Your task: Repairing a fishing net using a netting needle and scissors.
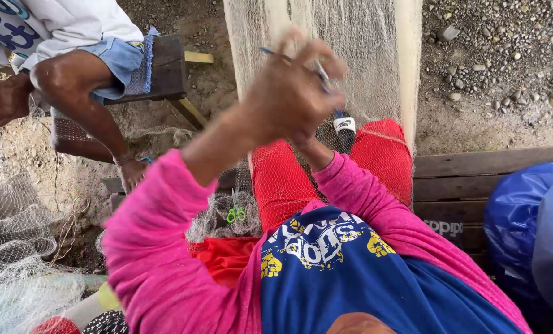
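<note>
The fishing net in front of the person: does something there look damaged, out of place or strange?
No tear shows in the fishing net; it hangs straight and drapes over the red trousers. One small oddity: green-handled scissors lie loose on bunched netting beside the left thigh, where they could snag. The hands are blurred, with a thin blue tool in their grip.

An outdoor net-mending spot is showing here, not a room: bare sandy ground strewn with grey pebbles point(493, 55) is lying underfoot. A pale, fine-meshed fishing net point(350, 55) is hanging stretched in front, and more heaped whitish netting point(10, 241) is piling up at the left. People are sitting on dark weathered wooden plank benches point(474, 179) (rough, unpainted ones), with small green-handled scissors point(236, 213) lying on the mesh.
</note>
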